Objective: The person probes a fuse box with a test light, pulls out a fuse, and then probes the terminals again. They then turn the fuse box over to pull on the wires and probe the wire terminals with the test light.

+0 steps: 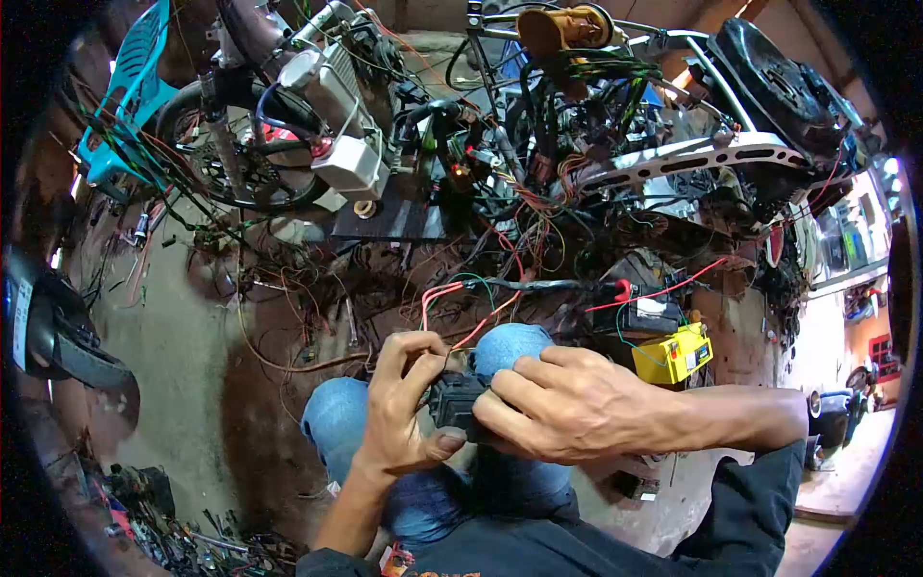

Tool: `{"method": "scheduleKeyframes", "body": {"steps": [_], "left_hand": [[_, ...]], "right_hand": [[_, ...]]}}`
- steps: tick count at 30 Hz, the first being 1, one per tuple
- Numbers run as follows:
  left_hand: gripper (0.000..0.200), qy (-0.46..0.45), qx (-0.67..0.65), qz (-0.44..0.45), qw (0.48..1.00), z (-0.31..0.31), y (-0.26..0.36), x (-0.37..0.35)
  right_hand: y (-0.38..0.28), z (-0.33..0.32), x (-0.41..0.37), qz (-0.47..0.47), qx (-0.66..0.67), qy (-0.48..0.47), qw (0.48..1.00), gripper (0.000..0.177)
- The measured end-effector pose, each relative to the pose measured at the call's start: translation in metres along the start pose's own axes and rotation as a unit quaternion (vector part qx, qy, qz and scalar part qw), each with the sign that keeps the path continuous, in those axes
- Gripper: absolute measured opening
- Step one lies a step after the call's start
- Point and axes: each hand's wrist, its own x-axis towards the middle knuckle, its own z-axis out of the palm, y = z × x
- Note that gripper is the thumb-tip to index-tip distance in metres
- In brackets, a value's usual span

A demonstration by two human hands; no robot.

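Observation:
Between my two hands, above my knees, is a black boxy plastic part point(455, 398) whose exact kind I cannot make out. My left hand point(402, 399) grips its left side, with the index finger bent over the top and the thumb below. On its right side my right hand point(567, 404) is closed, fingers curled over the edge and partly hiding it. Red wires point(430, 300) run from near my left fingertips up to a dark taped cable point(538, 285). An orange-red wire point(488, 322) also passes just above the part.
Ahead stands a stripped motorcycle frame point(692, 159) with tangled wiring point(538, 207) hanging down. A yellow battery point(675, 354) and a black battery point(646, 313) sit to the right. A teal chair point(130, 91) is at far left, a tyre point(91, 363) below it. Loose parts point(207, 543) litter the lower-left floor.

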Motion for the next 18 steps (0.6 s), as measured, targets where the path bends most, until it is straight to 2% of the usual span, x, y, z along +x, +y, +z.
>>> {"method": "scheduleKeyframes", "body": {"steps": [3, 8, 12, 16, 18], "left_hand": [[0.068, 0.045, -0.053, 0.020, 0.997, 0.014, 0.004, 0.003], [0.051, -0.013, -0.037, -0.060, 0.997, 0.020, -0.007, -0.005], [0.027, -0.023, -0.058, 0.016, 0.998, 0.025, -0.011, 0.002], [0.023, -0.034, -0.014, 0.050, 0.998, 0.025, -0.003, 0.005], [0.023, -0.018, 0.011, 0.029, 0.999, 0.027, 0.003, 0.004]], "right_hand": [[-0.007, 0.013, 0.002, 0.070, 0.097, 0.006, 0.993, 0.023], [-0.019, 0.034, -0.008, 0.175, 0.226, 0.021, 0.958, 0.031], [-0.015, 0.036, -0.017, 0.166, 0.261, 0.025, 0.951, 0.031], [-0.007, 0.036, -0.026, 0.155, 0.286, 0.013, 0.946, 0.030], [-0.005, 0.044, -0.030, 0.154, 0.317, 0.046, 0.935, 0.029]]}}
